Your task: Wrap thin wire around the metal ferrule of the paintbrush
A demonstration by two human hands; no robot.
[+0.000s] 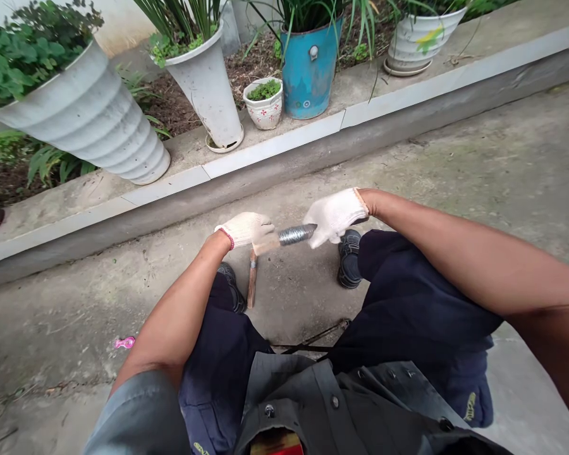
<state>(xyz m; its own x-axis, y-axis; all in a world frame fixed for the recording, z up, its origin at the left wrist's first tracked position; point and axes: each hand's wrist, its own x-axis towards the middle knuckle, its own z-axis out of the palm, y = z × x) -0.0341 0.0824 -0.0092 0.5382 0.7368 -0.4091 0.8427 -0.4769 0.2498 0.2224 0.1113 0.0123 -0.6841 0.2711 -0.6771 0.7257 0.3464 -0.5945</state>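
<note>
Both my hands wear white knit gloves and meet over the concrete ground between my knees. My left hand (pixel 247 229) is closed round the pale wooden end of a short tool (pixel 284 237). My right hand (pixel 334 216) grips the other end, where tightly wound grey wire (pixel 296 234) covers the shaft. The tool lies roughly level between the two hands. A thin wooden stick (pixel 251 278) lies on the ground just below my left hand, beside my left shoe (pixel 232 287).
A raised concrete kerb (pixel 284 148) runs across ahead, carrying white ribbed pots (pixel 90 117), a tall white pot (pixel 208 82), a small patterned pot (pixel 264 104) and a blue bucket planter (pixel 309 63). A pink scrap (pixel 124 342) lies at left. Dark wire (pixel 313 338) lies between my legs.
</note>
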